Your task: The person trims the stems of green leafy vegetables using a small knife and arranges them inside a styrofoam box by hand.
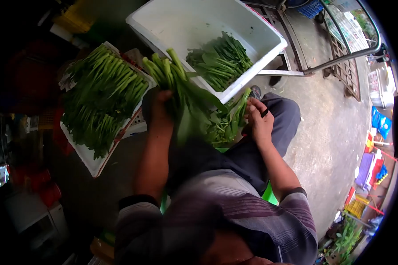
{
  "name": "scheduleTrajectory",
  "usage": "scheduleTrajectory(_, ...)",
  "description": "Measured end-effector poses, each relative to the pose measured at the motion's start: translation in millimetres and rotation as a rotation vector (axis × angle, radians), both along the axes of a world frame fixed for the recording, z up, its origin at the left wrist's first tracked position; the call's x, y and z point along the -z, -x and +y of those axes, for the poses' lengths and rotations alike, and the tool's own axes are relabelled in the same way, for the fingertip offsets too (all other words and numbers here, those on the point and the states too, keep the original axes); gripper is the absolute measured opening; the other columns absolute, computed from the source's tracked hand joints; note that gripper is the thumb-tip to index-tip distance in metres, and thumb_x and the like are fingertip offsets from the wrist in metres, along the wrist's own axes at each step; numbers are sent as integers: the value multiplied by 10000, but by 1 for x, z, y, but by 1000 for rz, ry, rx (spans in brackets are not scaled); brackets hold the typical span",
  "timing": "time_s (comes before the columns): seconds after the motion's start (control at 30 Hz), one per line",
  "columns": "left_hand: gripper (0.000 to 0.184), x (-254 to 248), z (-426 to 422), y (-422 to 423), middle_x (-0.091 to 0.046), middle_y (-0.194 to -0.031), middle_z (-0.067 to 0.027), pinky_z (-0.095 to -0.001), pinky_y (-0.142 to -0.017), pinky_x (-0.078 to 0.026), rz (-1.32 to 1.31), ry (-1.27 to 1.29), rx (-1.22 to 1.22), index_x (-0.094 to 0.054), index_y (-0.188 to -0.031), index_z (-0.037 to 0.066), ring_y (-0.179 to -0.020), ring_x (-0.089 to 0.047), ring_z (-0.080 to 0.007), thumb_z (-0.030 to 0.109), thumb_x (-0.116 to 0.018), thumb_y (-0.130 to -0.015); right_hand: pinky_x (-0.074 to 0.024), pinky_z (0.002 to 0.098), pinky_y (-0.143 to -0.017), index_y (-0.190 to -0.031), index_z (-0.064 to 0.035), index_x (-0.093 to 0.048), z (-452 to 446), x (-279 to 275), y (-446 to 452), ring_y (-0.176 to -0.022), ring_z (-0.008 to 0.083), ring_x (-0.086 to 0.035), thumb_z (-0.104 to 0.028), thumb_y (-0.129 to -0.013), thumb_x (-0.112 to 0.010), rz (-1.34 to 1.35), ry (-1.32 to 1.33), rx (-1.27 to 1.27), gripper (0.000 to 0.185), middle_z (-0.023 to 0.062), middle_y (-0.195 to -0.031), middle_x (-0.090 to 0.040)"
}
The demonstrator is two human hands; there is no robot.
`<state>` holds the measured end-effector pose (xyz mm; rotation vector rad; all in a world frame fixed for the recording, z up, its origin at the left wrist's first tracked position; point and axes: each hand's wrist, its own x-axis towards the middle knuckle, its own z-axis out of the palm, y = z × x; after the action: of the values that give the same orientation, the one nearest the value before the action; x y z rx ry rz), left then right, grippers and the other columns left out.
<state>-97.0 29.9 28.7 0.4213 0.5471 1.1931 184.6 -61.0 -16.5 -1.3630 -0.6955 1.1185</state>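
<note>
My left hand [162, 105] is closed around a bunch of leafy green vegetables [167, 73], thick pale stems up and broad leaves hanging down. My right hand [259, 120] is closed beside my knee, with its fingers on a green stalk [241, 108]. A small black band or tool [264, 113] shows at its fingers; I cannot tell which. Loose leaves and trimmings [221, 130] lie between my legs, below both hands.
On the left, a white foam tray [90, 162] carries rows of greens [104, 95]. Ahead, a large white foam box [172, 20] contains more greens [221, 62]. A metal-framed cart [327, 66] stands at the upper right, over a concrete floor [318, 132].
</note>
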Motion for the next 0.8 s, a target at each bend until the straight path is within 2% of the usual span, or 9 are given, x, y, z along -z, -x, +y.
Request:
scheduleTrajectory(0.03, 578, 0, 1, -2, -636, -1120, -145, -473, -935, -512, -65, -14, 78, -589, -1234, -22, -1017, -642, -311, 310, -698, -773, -502, 223, -730, -1194, 1, -666, -2, 2, 4, -797, 53, -588, -115, -989, -612, -105, 23, 40, 242, 34, -1085, -705)
scheduleTrajectory(0.13, 583, 8, 0, -8, -630, -1057, -129, -450, -925, -475, -225, -44, 257, -603, -1185, -8, -946, -634, -285, 364, -702, -748, -492, 216, -741, -1175, -1, -678, -1, -5, 4, -824, 37, -572, -115, -992, -629, -126, -31, 32, 222, -5, -1113, -695)
scheduleTrajectory(0.2, 557, 10, -3, -15, -626, -1043, -124, -435, -913, -454, -289, -73, 301, -610, -1159, 4, -912, -625, -272, 371, -699, -750, -485, 207, -725, -1172, -6, -685, 8, -21, 6, -791, 39, -568, -100, -988, -630, -61, -45, -67, 214, -8, -1026, -689)
scheduleTrajectory(0.23, 547, 6, -3, -18, -622, -1031, -120, -430, -868, -455, -189, -120, 313, -615, -1138, 14, -886, -616, -272, 388, -709, -750, -482, 205, -718, -1172, -7, -686, 14, -35, 11, -782, 39, -567, -99, -988, -629, -38, -32, -109, 213, -11, -996, -684)
scheduleTrajectory(0.37, 568, 12, -6, -22, -629, -983, -140, -443, -859, -458, -69, -124, 398, -604, -1156, 4, -871, -619, -297, 386, -718, -751, -469, 217, -688, -1150, 21, -688, 49, -94, 29, -768, 57, -576, -150, -967, -669, -76, 45, -301, 251, 18, -935, -686)
scheduleTrajectory(0.47, 571, 28, -8, -20, -637, -982, -149, -441, -813, -496, -88, -70, 423, -599, -1181, -6, -853, -630, -297, 347, -725, -751, -483, 242, -706, -1123, 36, -693, 72, -110, 44, -788, 81, -595, -179, -947, -697, -78, -7, -394, 278, 36, -928, -696)
scheduleTrajectory(0.57, 578, 5, -13, -28, -635, -984, -143, -414, -746, -537, -74, -51, 441, -589, -1200, -12, -819, -631, -279, 317, -738, -749, -498, 263, -729, -1092, 37, -703, 86, -101, 51, -812, 99, -615, -193, -935, -711, -72, -94, -517, 279, 43, -914, -699)
scheduleTrajectory(0.67, 786, 8, -13, -28, -654, -1098, -167, -372, -842, -574, -116, -38, 494, -488, -1367, 24, -934, -689, -272, 353, -748, -701, -498, 251, -732, -1057, 27, -694, 89, -91, 49, -811, 91, -621, -191, -923, -725, -27, -76, -568, 257, 33, -919, -698)
scheduleTrajectory(0.8, 757, 20, -14, -25, -644, -1170, -161, -374, -877, -574, -12, -18, 350, -490, -1377, -4, -1012, -679, -267, 327, -728, -739, -484, 223, -701, -1057, -2, -674, 84, -88, 39, -776, 66, -599, -167, -924, -727, -6, -1, -550, 219, 5, -908, -679)
